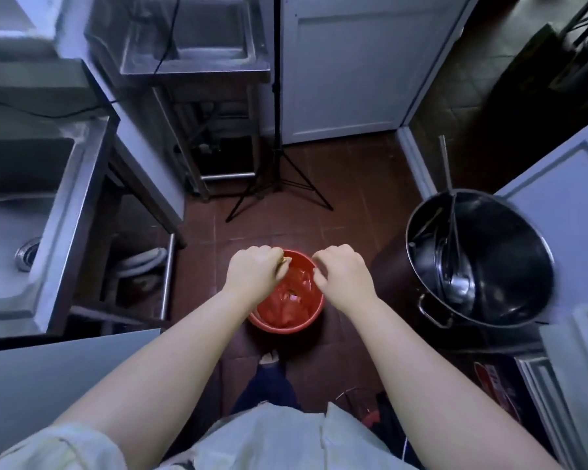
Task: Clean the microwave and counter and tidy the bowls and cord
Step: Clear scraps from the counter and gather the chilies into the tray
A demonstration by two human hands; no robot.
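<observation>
Pale shirt (269, 435) and two bare forearms fill the bottom of the view, reaching down over a red bin (286, 325) on the tiled floor (353, 184); left hand (255, 269) is curled and pinching a little tan scrap (281, 261) right over the bin's far rim; right hand (343, 273) has its fingers curled too, thumb and forefinger close together, but honestly can't tell if there's anything in it. Looks to me like the dump-the-crumbs part of the job; microwave and bowls aren't in view, and the only cord (48, 112) I can spot is a dark line lying across the desk off to the left, beyond the sink (58, 205).

If it were me: get both hands well inside the rim before letting go, so bits land in the red liner and not on the floor; rub fingertips together low down rather than flicking.

Room is tight-ish; big steel pot (523, 259) full of utensils stands near on the right; tripod (279, 184) legs splay just beyond the bin; sink frame edge on the left; shoe (269, 357) is just beside the bin's near side, so I'd back out straight, not sideways.
</observation>
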